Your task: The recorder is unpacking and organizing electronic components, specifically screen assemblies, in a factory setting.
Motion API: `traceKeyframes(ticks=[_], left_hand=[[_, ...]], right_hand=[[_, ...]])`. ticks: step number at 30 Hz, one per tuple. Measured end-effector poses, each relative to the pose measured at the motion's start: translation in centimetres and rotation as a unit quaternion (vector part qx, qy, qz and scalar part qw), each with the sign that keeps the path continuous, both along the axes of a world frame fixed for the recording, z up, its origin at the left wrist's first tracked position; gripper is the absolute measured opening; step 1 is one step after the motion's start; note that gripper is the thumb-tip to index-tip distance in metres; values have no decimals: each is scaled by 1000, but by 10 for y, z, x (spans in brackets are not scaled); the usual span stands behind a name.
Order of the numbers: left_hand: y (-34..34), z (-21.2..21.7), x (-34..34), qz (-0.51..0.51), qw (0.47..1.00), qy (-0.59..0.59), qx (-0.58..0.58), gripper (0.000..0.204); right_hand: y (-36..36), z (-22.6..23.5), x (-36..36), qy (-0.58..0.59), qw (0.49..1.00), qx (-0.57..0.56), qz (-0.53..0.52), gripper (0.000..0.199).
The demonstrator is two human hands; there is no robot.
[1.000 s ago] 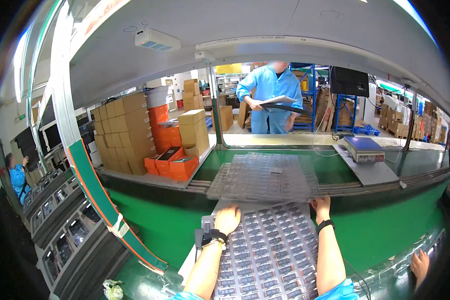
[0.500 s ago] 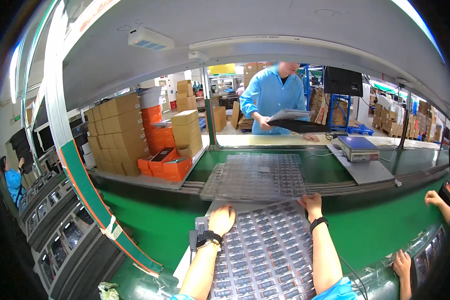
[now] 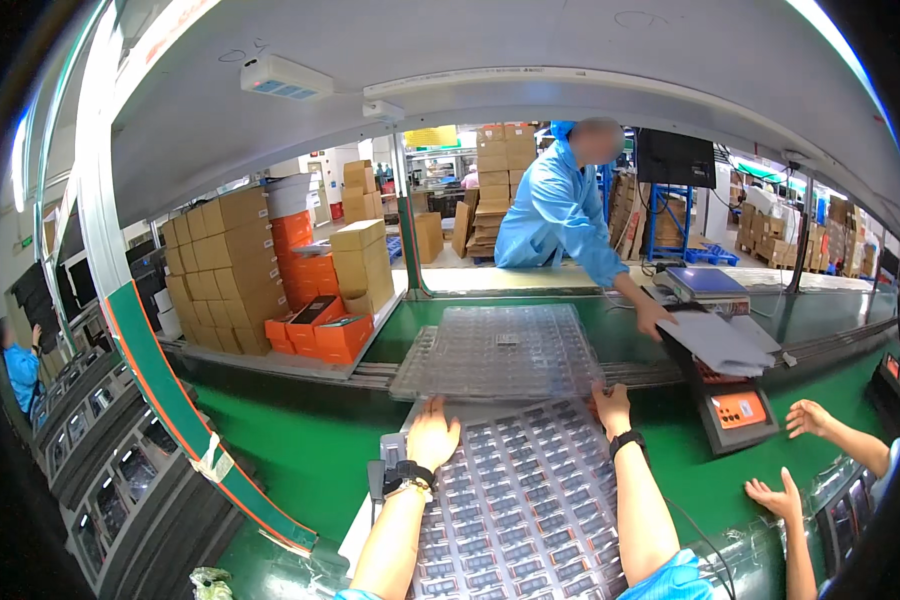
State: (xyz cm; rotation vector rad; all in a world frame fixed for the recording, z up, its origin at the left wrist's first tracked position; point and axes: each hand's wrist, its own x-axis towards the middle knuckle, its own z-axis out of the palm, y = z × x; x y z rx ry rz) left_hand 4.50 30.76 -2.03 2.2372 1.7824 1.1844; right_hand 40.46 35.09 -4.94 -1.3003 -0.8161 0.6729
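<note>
A clear plastic blister tray [image 3: 530,500] with rows of small dark parts lies in front of me, between my forearms. My left hand [image 3: 433,435] rests near its far left edge, fingers stretched out and lying flat. At the far right corner, my right hand [image 3: 611,408] has its fingers closed on the tray's edge. Just beyond my hands lies a stack of clear trays [image 3: 505,350]. A pale board [image 3: 480,411] shows under the front tray's far side.
A co-worker [image 3: 570,215] in blue leans over the line, one hand by grey sheets [image 3: 720,342] on a black tray [image 3: 735,415]. Another person's hands [image 3: 815,418] reach in at right. A scale [image 3: 710,283] stands behind; orange boxes [image 3: 335,338] sit at left.
The co-worker has leaned forward and brought the black tray and grey sheets down onto the green belt. The neighbour's hands have opened and moved toward it. My hands have barely moved.
</note>
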Motion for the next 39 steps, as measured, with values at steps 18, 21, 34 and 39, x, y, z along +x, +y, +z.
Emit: traceKeyframes(ticks=[18, 21, 34, 39], left_hand=[[2, -6, 0, 25, 996, 89, -7, 56], [1, -5, 0, 22, 996, 90, -3, 53], [-1, 1, 3, 26, 995, 83, -42, 50], [0, 0, 1, 28, 995, 81, -47, 50]], right_hand=[[-20, 23, -19, -374, 924, 73, -38, 28], [-20, 24, -19, -377, 923, 74, -32, 27], [-20, 22, -25, -580, 797, 130, -102, 10], [-17, 18, -25, -582, 799, 106, -109, 12]])
